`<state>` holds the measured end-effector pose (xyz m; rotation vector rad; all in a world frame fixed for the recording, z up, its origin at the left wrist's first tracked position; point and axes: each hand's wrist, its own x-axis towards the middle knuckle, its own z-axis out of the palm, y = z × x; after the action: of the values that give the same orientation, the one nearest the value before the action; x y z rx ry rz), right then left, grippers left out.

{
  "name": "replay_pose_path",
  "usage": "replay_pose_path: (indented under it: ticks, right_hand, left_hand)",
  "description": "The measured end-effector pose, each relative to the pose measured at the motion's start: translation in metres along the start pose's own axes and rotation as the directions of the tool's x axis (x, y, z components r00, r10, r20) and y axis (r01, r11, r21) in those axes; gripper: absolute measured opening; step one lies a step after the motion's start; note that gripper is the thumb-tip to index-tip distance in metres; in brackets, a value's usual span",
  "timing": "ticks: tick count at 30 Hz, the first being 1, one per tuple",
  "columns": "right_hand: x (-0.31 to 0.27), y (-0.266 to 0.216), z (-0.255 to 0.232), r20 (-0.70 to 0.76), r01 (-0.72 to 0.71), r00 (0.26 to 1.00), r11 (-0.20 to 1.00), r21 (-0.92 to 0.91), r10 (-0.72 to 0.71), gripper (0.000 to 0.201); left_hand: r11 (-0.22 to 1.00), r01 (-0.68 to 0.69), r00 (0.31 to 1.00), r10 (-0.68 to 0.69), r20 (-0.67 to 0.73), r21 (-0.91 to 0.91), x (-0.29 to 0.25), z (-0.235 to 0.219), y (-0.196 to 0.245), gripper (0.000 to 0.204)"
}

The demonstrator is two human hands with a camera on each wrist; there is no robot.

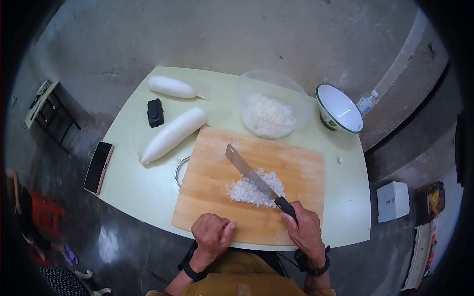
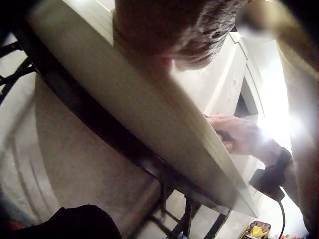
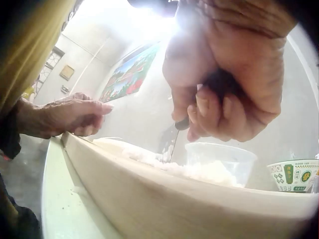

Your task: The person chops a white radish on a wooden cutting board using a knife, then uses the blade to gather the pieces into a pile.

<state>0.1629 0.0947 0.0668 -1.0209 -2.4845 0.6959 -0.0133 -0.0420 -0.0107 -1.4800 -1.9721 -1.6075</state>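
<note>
My right hand point(image 1: 306, 229) grips the black handle of a kitchen knife point(image 1: 252, 175), seen from behind in the right wrist view. Its broad blade slants up and left over a pile of finely chopped white radish point(image 1: 249, 192) on the wooden cutting board point(image 1: 207, 167). At the board's near edge rests my left hand point(image 1: 213, 233), fingers loosely curled and thumb alongside, with nothing in it. The right wrist view shows that left hand point(image 3: 70, 117) from the side, over the board's corner.
A clear plastic bowl point(image 1: 252, 89) of shredded white radish stands behind the board, beside a white green-rimmed bowl point(image 1: 340, 108). Two whole white radishes point(image 1: 175, 134), a black case point(image 1: 155, 112) and a phone point(image 1: 98, 167) lie on the left. A water bottle point(image 1: 368, 102) stands far right.
</note>
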Motion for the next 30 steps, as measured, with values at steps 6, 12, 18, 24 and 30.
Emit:
replay_pose_path:
  ticks: [6, 12, 18, 24, 30]
  right_hand:
    - [-0.0004, -0.0059, -0.0037, -0.025, -0.044, 0.999, 0.997, 0.061, 0.045, 0.016]
    - [-0.0016, -0.0055, -0.0054, -0.002, -0.068, 0.998, 0.997, 0.046, 0.068, 0.018]
    - [-0.0056, -0.0048, -0.0063, 0.005, -0.130, 0.991, 0.990, 0.045, 0.130, 0.019]
    - [-0.0052, -0.0003, -0.0038, -0.011, -0.117, 0.993, 0.993, -0.019, 0.116, 0.018]
    - [-0.0053, 0.0007, -0.0015, -0.055, -0.081, 0.995, 0.997, -0.020, 0.079, 0.017]
  left_hand:
    - [1.000, -0.023, 1.000, 0.023, -0.017, -0.002, -0.0017, 0.0016, -0.0025, 0.020]
    - [1.000, 0.005, 1.000, -0.005, -0.003, -0.014, -0.0009, 0.0000, -0.0001, 0.016]
    - [1.000, -0.016, 0.999, 0.016, -0.028, -0.013, -0.0016, 0.0024, -0.0021, 0.021]
    - [1.000, 0.012, 1.000, -0.012, -0.015, -0.010, -0.0022, 0.0009, -0.0004, 0.017]
    - [1.000, 0.002, 1.000, -0.002, 0.000, 0.006, -0.0012, -0.0006, 0.0004, 0.016]
